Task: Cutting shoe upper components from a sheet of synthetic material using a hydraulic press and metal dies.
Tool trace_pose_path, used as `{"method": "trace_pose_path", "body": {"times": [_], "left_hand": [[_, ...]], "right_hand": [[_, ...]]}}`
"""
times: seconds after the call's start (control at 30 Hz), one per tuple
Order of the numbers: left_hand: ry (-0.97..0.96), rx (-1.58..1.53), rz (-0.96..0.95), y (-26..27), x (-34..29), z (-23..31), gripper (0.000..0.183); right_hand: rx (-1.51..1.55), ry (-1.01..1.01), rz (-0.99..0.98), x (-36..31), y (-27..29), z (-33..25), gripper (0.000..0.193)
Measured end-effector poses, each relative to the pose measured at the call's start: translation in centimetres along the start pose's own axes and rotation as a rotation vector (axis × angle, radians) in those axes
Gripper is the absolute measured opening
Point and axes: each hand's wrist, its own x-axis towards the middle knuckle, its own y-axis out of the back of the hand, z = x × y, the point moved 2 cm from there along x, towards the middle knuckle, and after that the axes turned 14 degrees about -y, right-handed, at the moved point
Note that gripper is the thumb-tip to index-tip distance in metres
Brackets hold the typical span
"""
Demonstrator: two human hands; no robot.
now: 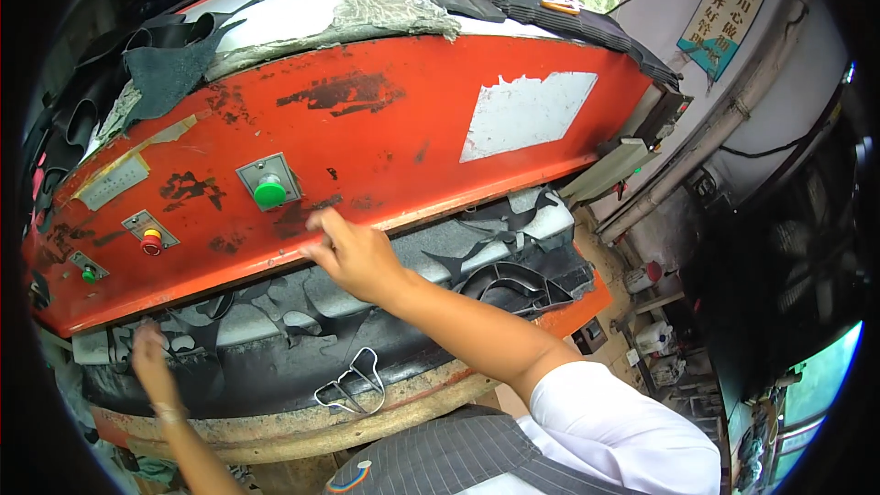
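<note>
My right hand (353, 258) is raised in front of the orange press, below and right of a large green push button (269, 192). Its fingers are loosely bent and apart, with nothing visible in them. At the left end of the press bed, my left hand (152, 363) is smeared by motion beside black cut scraps (121, 341), so its grip is unclear. On the bed's black front part lies a metal-edged cutting die (357, 385). Black sheet material (316, 321) with cut-out gaps stretches over the grey pad (252, 316). A curved black die (506, 282) sits to the right.
The orange press head (403, 128) spans the width above the bed. A red stop button (151, 241) and a small green button (89, 274) are at its left. Black sheets (568, 23) and leathery scraps (170, 69) lie on top. A wooden edge (275, 440) runs along the front.
</note>
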Motion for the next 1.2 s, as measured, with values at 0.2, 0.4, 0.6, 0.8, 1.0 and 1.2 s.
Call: {"method": "trace_pose_path", "body": {"times": [0.2, 0.4, 0.6, 0.8, 1.0, 1.2], "left_hand": [[0.076, -0.031, -0.469, -8.0, -19.1, 15.1, 0.008], [-0.059, 0.152, -0.382, -10.5, -20.7, 16.5, 0.006], [-0.098, 0.174, -0.324, -12.1, -19.1, 17.0, 0.011], [-0.517, 0.395, -0.514, -12.2, -19.5, 14.6, 0.009], [-0.749, 0.262, -0.592, -12.4, -17.4, 13.8, 0.021], [-0.404, 0.4, -0.469, -14.3, -15.5, 16.8, 0.028]], "right_hand": [[-0.057, -0.24, -0.285, -6.5, 3.5, 6.9, 0.031], [-0.143, -0.608, 0.03, -4.9, 11.3, 16.8, 0.032], [-0.611, -0.838, -0.16, 2.3, 14.0, 21.1, 0.061], [-0.58, -0.48, 0.097, 1.8, 9.8, 24.3, 0.038], [-0.592, -0.388, 0.08, 2.3, 10.5, 26.0, 0.046], [-0.762, -0.492, -0.162, 5.2, 9.5, 24.9, 0.049]]}}
